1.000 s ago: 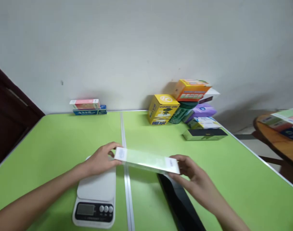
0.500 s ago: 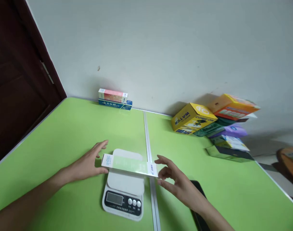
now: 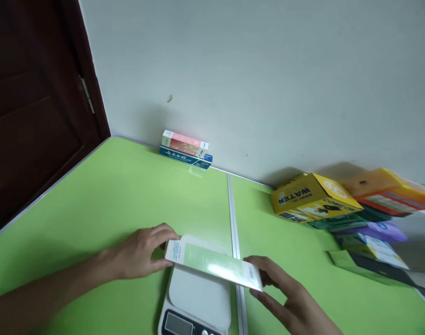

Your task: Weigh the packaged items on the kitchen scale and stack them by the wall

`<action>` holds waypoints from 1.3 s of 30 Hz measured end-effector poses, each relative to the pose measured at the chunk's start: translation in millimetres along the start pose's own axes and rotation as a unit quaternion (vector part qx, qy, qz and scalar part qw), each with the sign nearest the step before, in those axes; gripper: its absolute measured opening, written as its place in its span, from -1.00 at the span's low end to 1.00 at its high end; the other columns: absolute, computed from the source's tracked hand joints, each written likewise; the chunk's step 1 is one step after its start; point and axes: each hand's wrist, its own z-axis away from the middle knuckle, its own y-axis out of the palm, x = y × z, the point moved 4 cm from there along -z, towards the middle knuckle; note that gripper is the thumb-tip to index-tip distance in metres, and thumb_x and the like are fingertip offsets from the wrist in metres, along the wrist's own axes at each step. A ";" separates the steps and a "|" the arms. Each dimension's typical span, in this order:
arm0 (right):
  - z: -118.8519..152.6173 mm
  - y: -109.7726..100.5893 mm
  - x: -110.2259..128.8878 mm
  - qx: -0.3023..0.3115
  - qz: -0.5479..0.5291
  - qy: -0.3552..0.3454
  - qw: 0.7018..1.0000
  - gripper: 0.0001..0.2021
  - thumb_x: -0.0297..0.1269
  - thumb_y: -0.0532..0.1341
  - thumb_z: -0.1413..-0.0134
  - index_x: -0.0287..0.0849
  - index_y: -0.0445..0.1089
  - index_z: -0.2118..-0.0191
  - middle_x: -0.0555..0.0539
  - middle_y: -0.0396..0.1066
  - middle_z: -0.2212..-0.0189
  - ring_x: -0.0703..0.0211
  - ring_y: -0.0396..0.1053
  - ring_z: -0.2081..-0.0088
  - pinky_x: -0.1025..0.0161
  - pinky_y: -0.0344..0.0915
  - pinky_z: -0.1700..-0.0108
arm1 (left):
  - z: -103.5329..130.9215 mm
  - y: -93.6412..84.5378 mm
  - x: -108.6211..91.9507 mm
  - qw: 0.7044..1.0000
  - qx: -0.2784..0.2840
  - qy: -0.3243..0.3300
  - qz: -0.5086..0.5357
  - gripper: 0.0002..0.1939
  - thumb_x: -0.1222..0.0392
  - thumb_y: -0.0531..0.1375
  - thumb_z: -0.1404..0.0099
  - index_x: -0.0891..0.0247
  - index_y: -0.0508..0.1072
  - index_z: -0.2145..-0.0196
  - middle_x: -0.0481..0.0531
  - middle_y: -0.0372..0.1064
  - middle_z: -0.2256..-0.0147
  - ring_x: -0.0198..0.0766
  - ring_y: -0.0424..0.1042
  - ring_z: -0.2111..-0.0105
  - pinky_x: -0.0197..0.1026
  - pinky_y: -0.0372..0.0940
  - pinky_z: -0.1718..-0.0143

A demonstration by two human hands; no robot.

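Observation:
A long, slim carton, pale green with white ends, lies crosswise over the white plate of a digital kitchen scale. Whether it rests on the plate or is slightly raised I cannot tell. My left hand pinches the carton's left end, fingers behind and thumb in front. At the right end, my right hand grips it the same way, fingertips partly hidden. The scale's display looks blank, and its lower part is cut off by the frame's bottom edge.
Against the wall, a pink carton lies on a blue one. To the right stand a yellow box, an orange package, a purple pack and a dark green box. A metal strip divides the green table.
Both hands have closed in from the sides and taken hold of the carton's ends. The view has shifted, so the scale sits lower and the black object at right is out of sight.

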 end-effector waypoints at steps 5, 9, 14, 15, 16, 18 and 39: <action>-51.2 -11.3 7.7 -0.057 0.019 -0.037 0.997 -0.67 -0.20 0.13 -0.12 0.03 0.23 -0.02 -0.11 0.35 0.10 0.08 0.38 0.19 0.21 0.38 0.21 | -34.9 -45.1 21.7 0.997 -0.064 -0.013 -0.038 -0.64 0.20 0.18 -0.19 0.11 0.34 0.03 0.02 0.35 0.07 -0.18 0.37 0.10 -0.10 0.30 0.06; -135.6 1.8 -1.3 -0.114 -0.038 -0.051 0.991 -0.68 -0.17 0.10 -0.13 -0.05 0.24 -0.01 -0.13 0.34 0.14 0.10 0.39 0.25 0.17 0.38 0.22 | -81.3 -89.5 59.7 0.989 -0.122 -0.066 -0.052 -0.63 0.27 0.16 -0.14 0.21 0.37 0.05 0.07 0.32 0.07 -0.17 0.38 0.18 -0.11 0.32 0.15; -235.1 15.0 -13.2 -0.186 -0.116 -0.034 0.975 -0.60 -0.24 0.11 -0.03 -0.11 0.25 -0.04 -0.15 0.31 0.13 0.11 0.39 0.30 0.08 0.37 0.21 | -136.6 -136.2 107.1 0.975 -0.198 -0.080 -0.063 -0.59 0.35 0.14 -0.08 0.25 0.38 0.07 0.06 0.31 0.07 -0.23 0.35 0.21 -0.19 0.30 0.22; -248.4 15.8 -13.9 -0.196 -0.125 -0.031 0.972 -0.59 -0.25 0.11 -0.01 -0.13 0.26 -0.04 -0.16 0.32 0.13 0.11 0.38 0.32 0.07 0.37 0.21 | -144.9 -142.0 115.4 0.971 -0.216 -0.083 -0.060 -0.58 0.37 0.14 -0.07 0.24 0.38 0.07 0.06 0.31 0.07 -0.25 0.35 0.22 -0.21 0.30 0.23; -259.3 16.0 -14.7 -0.206 -0.134 -0.025 0.969 -0.58 -0.24 0.11 0.00 -0.14 0.26 -0.04 -0.17 0.33 0.13 0.11 0.38 0.33 0.07 0.36 0.23 | -152.2 -145.7 123.2 0.967 -0.232 -0.087 -0.056 -0.57 0.38 0.15 -0.06 0.24 0.38 0.06 0.06 0.32 0.07 -0.26 0.35 0.23 -0.22 0.30 0.25; -274.5 15.7 -17.8 -0.231 -0.151 -0.002 0.961 -0.56 -0.21 0.10 0.00 -0.19 0.25 -0.04 -0.18 0.37 0.19 0.11 0.37 0.37 0.08 0.35 0.27 | -163.8 -146.8 137.7 0.959 -0.262 -0.099 -0.051 -0.54 0.36 0.16 -0.09 0.26 0.34 0.01 0.09 0.29 0.04 -0.27 0.35 0.24 -0.23 0.30 0.26; -307.6 20.0 -43.8 -0.295 -0.136 0.072 0.943 -0.75 -0.14 0.18 0.06 -0.18 0.36 0.28 0.01 0.39 0.49 0.21 0.28 0.49 0.29 0.18 0.38 | -186.5 -132.0 175.5 0.916 -0.341 -0.153 -0.146 -0.71 0.22 0.11 -0.22 0.24 0.39 0.09 0.07 0.26 0.15 -0.26 0.33 0.30 -0.23 0.27 0.19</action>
